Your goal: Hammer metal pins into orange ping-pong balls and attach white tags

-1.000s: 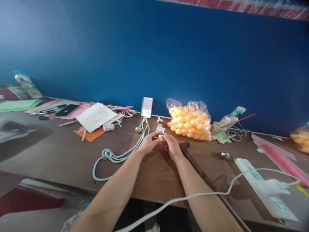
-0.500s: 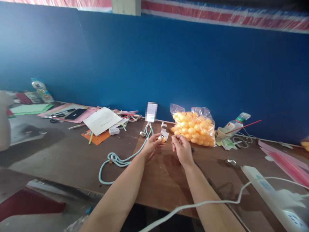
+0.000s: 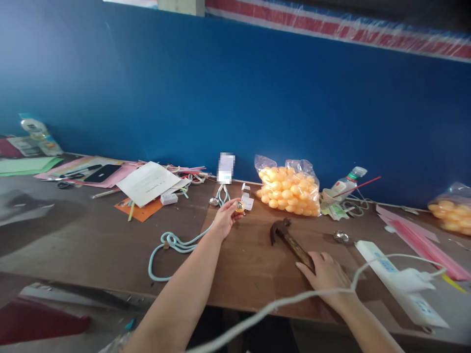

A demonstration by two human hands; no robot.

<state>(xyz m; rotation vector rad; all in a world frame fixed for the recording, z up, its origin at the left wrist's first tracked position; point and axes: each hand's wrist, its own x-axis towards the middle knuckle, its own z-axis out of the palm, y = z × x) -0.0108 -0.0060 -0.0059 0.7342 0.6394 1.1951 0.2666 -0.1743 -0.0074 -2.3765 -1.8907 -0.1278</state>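
My left hand (image 3: 226, 219) pinches a small orange ball with a shiny silver piece on it (image 3: 240, 207), above the brown table. My right hand (image 3: 327, 275) is closed around the wooden handle end of a claw hammer (image 3: 294, 244). The hammer lies on the table, its dark metal head pointing away to the left. Beyond my left hand is a small opened box (image 3: 247, 202). A crumpled shiny silver object (image 3: 214, 201) rests beside the light-blue cord (image 3: 176, 242), and a similar silver piece (image 3: 341, 237) lies right of the hammer.
A clear bag of orange balls (image 3: 289, 191) stands by the blue partition (image 3: 235, 98). A white cable (image 3: 279, 308) crosses in front of my right wrist near a power strip (image 3: 401, 282). Papers (image 3: 147, 184), a phone (image 3: 105, 173) and a bottle (image 3: 349, 184) lie around.
My right hand has moved from beside the left hand toward the near right and taken hold of the hammer handle. My left hand still holds the ball. The view has shifted right.
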